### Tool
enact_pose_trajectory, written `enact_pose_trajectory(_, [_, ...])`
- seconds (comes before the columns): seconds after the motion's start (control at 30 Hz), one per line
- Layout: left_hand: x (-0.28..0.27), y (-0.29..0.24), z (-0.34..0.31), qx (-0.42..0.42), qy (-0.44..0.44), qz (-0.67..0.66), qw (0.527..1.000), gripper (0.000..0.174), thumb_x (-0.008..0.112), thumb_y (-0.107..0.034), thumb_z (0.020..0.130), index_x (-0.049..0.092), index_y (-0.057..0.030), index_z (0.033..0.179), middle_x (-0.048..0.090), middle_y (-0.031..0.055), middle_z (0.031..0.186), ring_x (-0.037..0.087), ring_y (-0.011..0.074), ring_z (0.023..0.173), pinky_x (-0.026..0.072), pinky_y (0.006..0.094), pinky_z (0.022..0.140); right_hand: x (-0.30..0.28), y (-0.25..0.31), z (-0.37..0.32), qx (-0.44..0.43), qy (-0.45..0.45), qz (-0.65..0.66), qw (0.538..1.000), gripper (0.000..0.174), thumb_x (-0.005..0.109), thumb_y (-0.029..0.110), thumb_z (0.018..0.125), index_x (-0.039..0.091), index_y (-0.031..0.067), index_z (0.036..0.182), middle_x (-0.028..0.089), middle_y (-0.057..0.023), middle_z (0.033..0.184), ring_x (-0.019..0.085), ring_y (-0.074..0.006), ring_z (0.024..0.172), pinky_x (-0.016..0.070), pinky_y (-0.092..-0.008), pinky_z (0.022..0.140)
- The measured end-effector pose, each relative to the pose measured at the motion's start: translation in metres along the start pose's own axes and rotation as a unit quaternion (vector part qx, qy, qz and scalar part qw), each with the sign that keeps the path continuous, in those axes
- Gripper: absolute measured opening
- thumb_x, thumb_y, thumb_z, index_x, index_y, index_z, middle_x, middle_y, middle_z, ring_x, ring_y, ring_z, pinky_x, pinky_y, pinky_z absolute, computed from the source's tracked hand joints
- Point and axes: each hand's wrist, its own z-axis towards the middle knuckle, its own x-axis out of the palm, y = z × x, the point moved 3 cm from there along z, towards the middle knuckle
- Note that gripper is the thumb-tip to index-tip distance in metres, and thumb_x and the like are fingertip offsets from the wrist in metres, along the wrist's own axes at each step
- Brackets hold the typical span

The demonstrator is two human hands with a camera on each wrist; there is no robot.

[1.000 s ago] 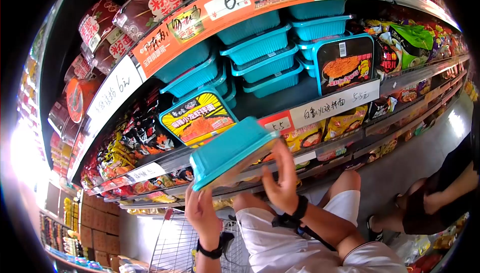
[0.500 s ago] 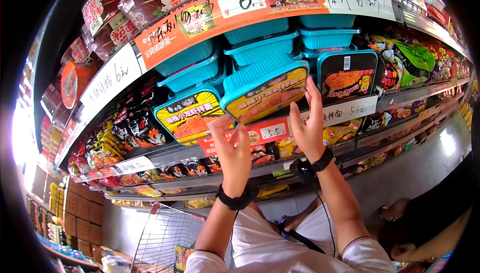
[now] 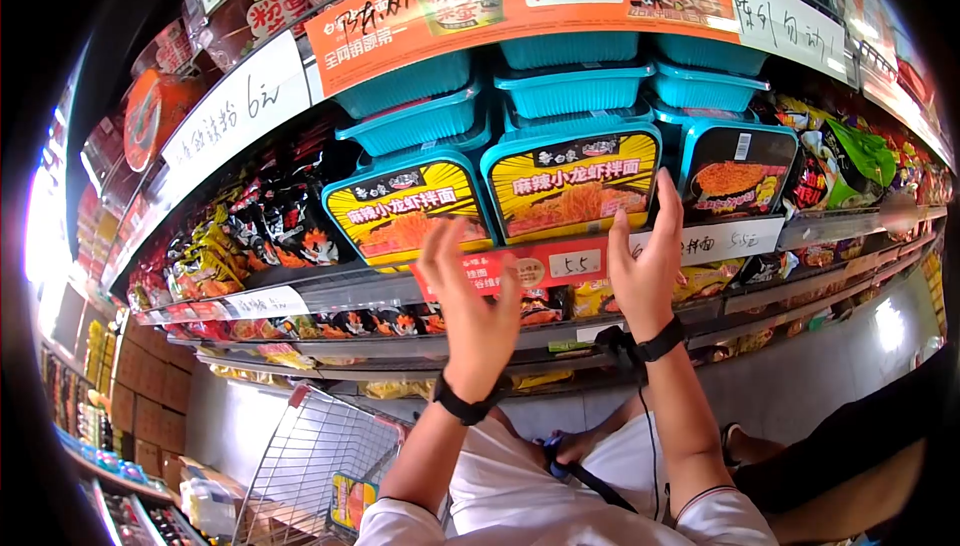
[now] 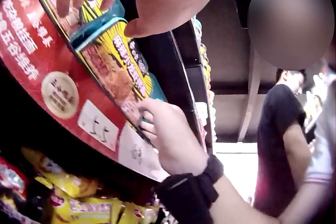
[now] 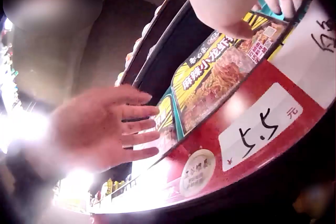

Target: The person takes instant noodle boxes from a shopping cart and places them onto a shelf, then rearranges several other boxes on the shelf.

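A yellow-lidded noodle box (image 3: 575, 184) with a teal tray stands tilted up at the shelf front, its printed face outward. It sits between another yellow noodle box (image 3: 410, 208) on the left and a black-lidded noodle box (image 3: 740, 171) on the right. My right hand (image 3: 648, 261) is at its lower right corner, fingers pointing up and fairly straight. Below its left side, my left hand (image 3: 470, 311) hovers before the red price strip (image 3: 545, 268) with fingers loosely spread and nothing in them. The left wrist view also shows the right hand (image 4: 170, 134) beside the box's edge.
Stacked teal trays (image 3: 570, 91) fill the shelf behind. An orange price banner (image 3: 410, 6) hangs above, under red noodle tubs. Bagged noodles (image 3: 300, 231) lie on the left. A wire cart (image 3: 300, 456) stands at lower left, and another person (image 4: 283, 129) is close by.
The middle noodle box went from low in front of the shelf, teal underside up, to standing face-out on the shelf. My left hand has come away from it.
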Motion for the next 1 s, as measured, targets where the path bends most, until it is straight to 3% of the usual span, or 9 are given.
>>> enact_pose_trajectory(0.03, [-0.007, 0.009, 0.006, 0.005, -0.032, 0.008, 0.999, 0.068, 0.071, -0.001, 0.083, 0.039, 0.0007, 0.142, 0.031, 0.0242, 0.146, 0.034, 0.0399, 0.136, 0.0297, 0.0496, 0.113, 0.001, -0.001, 0.001, 0.022, 0.004, 0.02, 1.0, 0.065, 0.065, 0.018, 0.094, 0.036, -0.0043, 0.147, 0.05, -0.0256, 0.14, 0.051, -0.0395, 0.127, 0.0433, -0.0455, 0.103])
enact_pose_trajectory(0.13, [-0.032, 0.047, 0.022, -0.013, -0.128, 0.117, 0.985, 0.085, 0.078, -0.015, 0.085, 0.026, 0.0036, 0.149, 0.026, 0.0282, 0.151, 0.026, 0.0427, 0.143, 0.0252, 0.0518, 0.117, 0.005, -0.005, 0.002, 0.044, 0.019, 0.024, 0.999, 0.067, 0.068, 0.028, 0.094, 0.038, -0.0063, 0.143, 0.053, -0.0243, 0.133, 0.055, -0.0385, 0.119, 0.0452, -0.0442, 0.099])
enact_pose_trajectory(0.23, [-0.05, 0.086, 0.03, -0.089, -0.121, 0.13, 0.98, 0.107, 0.085, -0.029, 0.08, 0.016, 0.0087, 0.152, 0.025, 0.0311, 0.153, 0.025, 0.0432, 0.144, 0.023, 0.0516, 0.118, 0.004, -0.004, 0.007, 0.049, 0.016, -0.005, 0.999, 0.064, 0.07, 0.03, 0.093, 0.042, -0.0055, 0.139, 0.056, -0.023, 0.122, 0.057, -0.0384, 0.11, 0.0458, -0.0453, 0.093])
enact_pose_trajectory(0.4, [-0.049, 0.093, 0.025, -0.141, -0.057, 0.116, 0.982, 0.105, 0.078, -0.041, 0.085, 0.015, 0.0087, 0.153, 0.03, 0.0275, 0.155, 0.027, 0.0384, 0.146, 0.0104, 0.0503, 0.122, 0.005, -0.006, 0.006, 0.04, 0.001, -0.011, 0.999, 0.067, 0.073, 0.028, 0.091, 0.039, -0.0044, 0.14, 0.052, -0.0234, 0.124, 0.053, -0.0389, 0.113, 0.0438, -0.0478, 0.095])
enact_pose_trajectory(0.57, [-0.041, 0.088, 0.021, -0.131, -0.046, 0.134, 0.981, 0.105, 0.078, -0.043, 0.085, 0.015, 0.0039, 0.155, 0.029, 0.0238, 0.157, 0.024, 0.0398, 0.147, 0.0092, 0.0504, 0.122, 0.002, -0.001, 0.002, 0.025, -0.032, -0.032, 0.999, 0.07, 0.074, 0.023, 0.09, 0.037, -0.0035, 0.144, 0.047, -0.0231, 0.129, 0.046, -0.0385, 0.12, 0.0418, -0.0479, 0.098])
enact_pose_trajectory(0.73, [-0.037, 0.089, 0.023, -0.121, -0.045, 0.156, 0.979, 0.106, 0.078, -0.042, 0.084, 0.015, 0.0088, 0.152, 0.032, 0.0262, 0.154, 0.03, 0.0374, 0.144, 0.009, 0.0516, 0.122, -0.016, -0.004, 0.002, -0.005, -0.062, -0.104, 0.993, 0.073, 0.075, 0.02, 0.087, 0.039, -0.0012, 0.147, 0.039, -0.0237, 0.143, 0.036, -0.0396, 0.134, 0.0341, -0.0503, 0.108])
enact_pose_trajectory(0.77, [-0.035, 0.09, 0.023, -0.118, -0.043, 0.16, 0.979, 0.106, 0.078, -0.043, 0.084, 0.015, 0.0087, 0.152, 0.033, 0.0259, 0.154, 0.03, 0.0372, 0.144, 0.0088, 0.052, 0.122, -0.018, -0.01, 0.003, -0.006, -0.065, -0.099, 0.993, 0.077, 0.075, 0.022, 0.087, 0.036, -0.0013, 0.149, 0.032, -0.0252, 0.151, 0.03, -0.0425, 0.141, 0.0295, -0.0518, 0.113])
enact_pose_trajectory(0.9, [-0.027, 0.089, 0.019, -0.115, -0.035, 0.167, 0.979, 0.109, 0.078, -0.045, 0.083, 0.013, 0.0077, 0.153, 0.031, 0.025, 0.155, 0.03, 0.0352, 0.145, 0.0064, 0.0529, 0.122, -0.017, -0.023, 0.005, 0.018, -0.032, -0.108, 0.993, 0.08, 0.071, 0.03, 0.091, 0.031, -0.0013, 0.152, 0.023, -0.0264, 0.158, 0.024, -0.0458, 0.145, 0.025, -0.0544, 0.117])
enact_pose_trajectory(1.0, [-0.023, 0.085, 0.017, -0.113, -0.039, 0.171, 0.978, 0.11, 0.078, -0.045, 0.082, 0.012, 0.0071, 0.154, 0.029, 0.0244, 0.156, 0.03, 0.0341, 0.146, 0.005, 0.0529, 0.122, -0.016, -0.023, 0.003, 0.001, -0.021, -0.132, 0.991, 0.082, 0.071, 0.031, 0.091, 0.029, -0.0014, 0.153, 0.024, -0.0272, 0.158, 0.024, -0.0456, 0.146, 0.0252, -0.0542, 0.116])
